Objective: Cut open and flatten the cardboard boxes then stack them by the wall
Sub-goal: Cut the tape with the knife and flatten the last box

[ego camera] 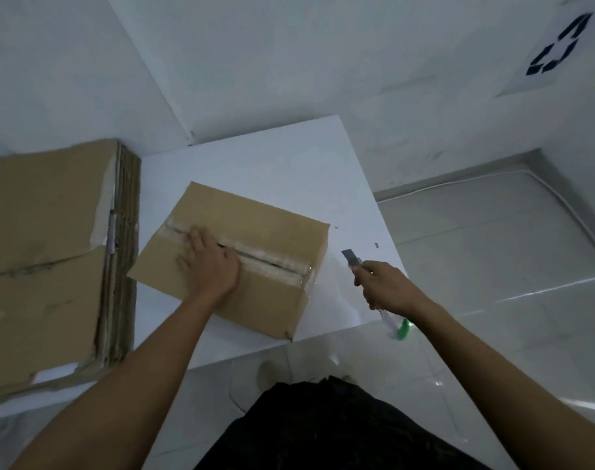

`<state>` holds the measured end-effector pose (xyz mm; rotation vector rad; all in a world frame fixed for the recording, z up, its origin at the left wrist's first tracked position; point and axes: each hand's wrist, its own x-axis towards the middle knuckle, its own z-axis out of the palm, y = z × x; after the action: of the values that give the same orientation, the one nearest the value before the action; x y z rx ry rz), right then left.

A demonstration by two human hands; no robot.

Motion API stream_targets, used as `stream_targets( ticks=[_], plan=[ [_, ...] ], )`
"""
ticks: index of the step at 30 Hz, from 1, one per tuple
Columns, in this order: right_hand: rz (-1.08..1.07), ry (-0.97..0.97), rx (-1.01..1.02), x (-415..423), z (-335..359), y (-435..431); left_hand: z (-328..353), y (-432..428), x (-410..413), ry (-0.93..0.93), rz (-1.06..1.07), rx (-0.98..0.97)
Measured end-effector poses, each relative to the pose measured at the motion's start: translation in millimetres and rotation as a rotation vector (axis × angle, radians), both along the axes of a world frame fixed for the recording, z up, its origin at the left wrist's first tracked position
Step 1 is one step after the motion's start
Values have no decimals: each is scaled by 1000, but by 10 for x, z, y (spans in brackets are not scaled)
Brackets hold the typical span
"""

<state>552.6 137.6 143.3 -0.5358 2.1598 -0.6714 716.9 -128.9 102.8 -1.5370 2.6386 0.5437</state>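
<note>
Box [255, 232] under my left hand [209, 264], fingers flat: pinned steady for cutting. My right hand [389, 290] gripped knife [351, 258], blade held clear beside box.

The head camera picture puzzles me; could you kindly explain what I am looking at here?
There is no machine here. A person wears one camera on the head, and it looks down at their own bare hands. The left hand rests on a cardboard box, beside its taped middle seam. The right hand grips a utility knife with the blade out, held off to the box's right. The box sits on a white board. To the left lies a stack of flattened cardboard. A recycling sign is on the wall.
</note>
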Motion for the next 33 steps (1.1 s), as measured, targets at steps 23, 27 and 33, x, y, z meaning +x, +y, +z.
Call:
stream_targets(
  ticks=[23,27,33],
  plan=[
    [-264,-265,-169,475,-265,-336,625,665,-1293,-476,-784,8],
    [-298,-284,-192,513,-301,-398,650,668,-1280,-497,-807,-2],
    [-348,-272,-246,536,-290,-413,659,663,-1319,-539,-841,-18]
  ],
)
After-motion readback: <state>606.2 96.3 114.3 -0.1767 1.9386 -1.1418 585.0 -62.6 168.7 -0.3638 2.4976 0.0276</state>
